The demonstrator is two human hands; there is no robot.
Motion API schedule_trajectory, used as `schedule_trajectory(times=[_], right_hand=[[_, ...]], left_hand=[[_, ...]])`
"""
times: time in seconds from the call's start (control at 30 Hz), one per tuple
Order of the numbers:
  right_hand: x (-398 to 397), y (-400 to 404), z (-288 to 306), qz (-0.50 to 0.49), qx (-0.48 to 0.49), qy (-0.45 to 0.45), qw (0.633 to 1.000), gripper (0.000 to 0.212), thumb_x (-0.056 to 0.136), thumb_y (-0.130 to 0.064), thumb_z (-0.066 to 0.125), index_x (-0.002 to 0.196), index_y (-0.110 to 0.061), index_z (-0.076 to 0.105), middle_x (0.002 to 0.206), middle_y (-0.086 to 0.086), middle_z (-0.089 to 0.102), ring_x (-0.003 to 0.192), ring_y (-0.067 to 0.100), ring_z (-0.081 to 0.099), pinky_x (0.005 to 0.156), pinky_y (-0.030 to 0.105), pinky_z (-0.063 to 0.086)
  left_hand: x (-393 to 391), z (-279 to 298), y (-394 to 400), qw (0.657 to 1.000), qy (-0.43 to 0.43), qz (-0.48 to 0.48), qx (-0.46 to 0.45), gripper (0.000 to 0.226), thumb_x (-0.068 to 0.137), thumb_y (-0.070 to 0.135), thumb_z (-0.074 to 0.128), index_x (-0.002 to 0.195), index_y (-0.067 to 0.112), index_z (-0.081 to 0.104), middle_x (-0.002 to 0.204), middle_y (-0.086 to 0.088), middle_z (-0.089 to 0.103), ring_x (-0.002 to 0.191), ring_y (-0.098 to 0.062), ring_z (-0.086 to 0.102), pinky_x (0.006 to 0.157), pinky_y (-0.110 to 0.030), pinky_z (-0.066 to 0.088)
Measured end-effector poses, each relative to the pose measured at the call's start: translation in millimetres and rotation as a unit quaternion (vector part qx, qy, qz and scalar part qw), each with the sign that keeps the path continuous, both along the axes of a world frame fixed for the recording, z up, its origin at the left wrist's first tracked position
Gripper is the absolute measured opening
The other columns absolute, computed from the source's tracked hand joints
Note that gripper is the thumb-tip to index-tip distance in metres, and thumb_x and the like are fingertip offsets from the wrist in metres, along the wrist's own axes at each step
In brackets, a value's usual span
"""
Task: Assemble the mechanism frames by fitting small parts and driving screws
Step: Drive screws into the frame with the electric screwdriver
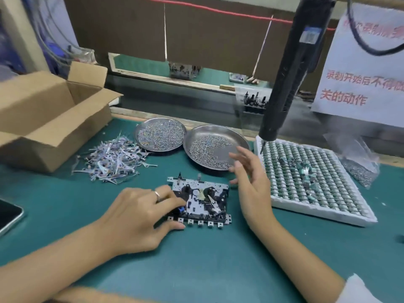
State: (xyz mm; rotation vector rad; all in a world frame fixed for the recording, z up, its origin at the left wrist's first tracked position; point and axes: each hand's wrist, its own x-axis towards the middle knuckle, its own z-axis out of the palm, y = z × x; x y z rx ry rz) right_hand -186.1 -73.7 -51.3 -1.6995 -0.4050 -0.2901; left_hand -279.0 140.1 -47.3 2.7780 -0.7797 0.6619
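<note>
Frame: my frame (pixel 197 201) lies flat on the worktop (pixel 196 259).
Left hand (pixel 140 217): fingers spread, pressing it steady.
Right hand (pixel 251 182): loose, holding nothing, by the screw dish (pixel 218 132).
Tip: pick one screw, keep pressing.

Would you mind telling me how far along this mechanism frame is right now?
Done: the mechanism frame on the green mat already carries black parts and a metal lever. In hand: the left hand steadies it; the right hand hovers open near the dish of pins. Left: screw driving, as the hanging electric screwdriver is untouched.
</note>
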Motion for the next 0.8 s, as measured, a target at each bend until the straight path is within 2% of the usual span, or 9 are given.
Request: schedule_trajectory(times=[0.07,0.1,0.2,0.27,0.4,0.53,0.7,0.73,0.8], right_hand=[[-7.6,-5.2,2.6,0.05,-0.105,-0.054,0.992,0.03,0.094,-0.03,0.055,0.124,-0.026,0.056,0.118,-0.011,0.062,0.106,0.005,0.057,0.092,0.035,0.048],[-11.4,-7.3,3.3,0.093,-0.18,-0.092,0.975,0.042,0.09,-0.042,0.057,0.127,-0.023,0.055,0.123,-0.01,0.06,0.111,0.004,0.055,0.096,0.032,0.044],[-18.4,-6.5,1.0,0.17,-0.41,-0.25,0.861,0.073,0.075,-0.066,0.061,0.133,-0.022,0.053,0.129,-0.003,0.057,0.117,0.015,0.051,0.1,0.034,0.039],[-18.4,-3.2,-1.0,0.171,-0.462,-0.271,0.827,0.067,0.08,-0.065,0.057,0.133,-0.023,0.055,0.13,-0.002,0.056,0.116,0.019,0.05,0.099,0.038,0.04],[-13.0,-4.5,-2.9,0.164,-0.473,-0.246,0.83,0.052,0.09,-0.053,0.051,0.13,-0.021,0.058,0.131,-0.002,0.055,0.121,0.022,0.049,0.104,0.049,0.036],[-12.4,-3.2,-6.5,0.14,-0.476,-0.231,0.837,0.047,0.091,-0.046,0.049,0.131,-0.022,0.056,0.133,-0.002,0.054,0.126,0.024,0.046,0.11,0.049,0.019],[-13.2,-2.8,-5.8,0.156,-0.471,-0.204,0.844,0.047,0.091,-0.043,0.052,0.133,-0.023,0.054,0.138,-0.002,0.05,0.132,0.024,0.039,0.113,0.052,0.017],[-13.6,-2.6,-5.6,0.159,-0.47,-0.197,0.846,0.047,0.091,-0.043,0.051,0.134,-0.024,0.053,0.139,-0.003,0.049,0.133,0.023,0.037,0.113,0.053,0.016],[-14.3,-2.1,-5.1,0.161,-0.469,-0.189,0.848,0.047,0.092,-0.043,0.051,0.135,-0.024,0.053,0.14,-0.003,0.047,0.134,0.022,0.035,0.114,0.054,0.016]], left_hand=[[6.9,3.2,5.7,1.0,-0.016,-0.007,0.005,0.05,0.08,0.064,0.055,0.098,0.021,0.075,0.089,0.009,0.07,0.048,-0.014,0.056,0.047,-0.019,0.039],[12.8,6.1,9.5,1.0,-0.029,0.003,0.0,0.051,0.081,0.064,0.053,0.1,0.021,0.074,0.091,0.008,0.071,0.051,-0.014,0.059,0.049,-0.02,0.04],[36.8,16.7,24.3,0.991,-0.063,0.104,-0.046,0.043,0.087,0.05,0.048,0.097,0.017,0.074,0.09,0.003,0.072,0.064,-0.019,0.068,0.052,-0.025,0.048],[52.8,17.4,35.4,0.98,-0.059,0.183,-0.052,0.044,0.085,0.046,0.045,0.096,0.014,0.074,0.089,-0.001,0.071,0.076,-0.024,0.068,0.061,-0.032,0.052],[67.3,4.6,54.3,0.971,0.006,0.239,-0.025,0.055,0.078,0.055,0.041,0.097,0.015,0.074,0.092,-0.004,0.07,0.09,-0.029,0.063,0.085,-0.039,0.042],[68.5,-2.6,59.2,0.973,-0.014,0.231,-0.018,0.043,0.079,0.051,0.045,0.084,0.02,0.075,0.085,0.002,0.068,0.084,-0.027,0.062,0.087,-0.037,0.033],[70.7,-4.2,53.7,0.976,-0.056,0.209,-0.001,0.013,0.077,0.027,0.069,0.071,0.016,0.074,0.08,0.0,0.067,0.077,-0.028,0.064,0.09,-0.038,0.028],[71.2,-4.8,53.4,0.977,-0.068,0.204,0.006,0.014,0.08,0.025,0.069,0.071,0.015,0.073,0.078,-0.001,0.067,0.076,-0.027,0.065,0.089,-0.038,0.027],[72.0,-6.9,53.3,0.975,-0.092,0.202,0.033,0.028,0.087,0.029,0.055,0.07,0.013,0.071,0.075,-0.001,0.067,0.073,-0.025,0.065,0.088,-0.038,0.027]])
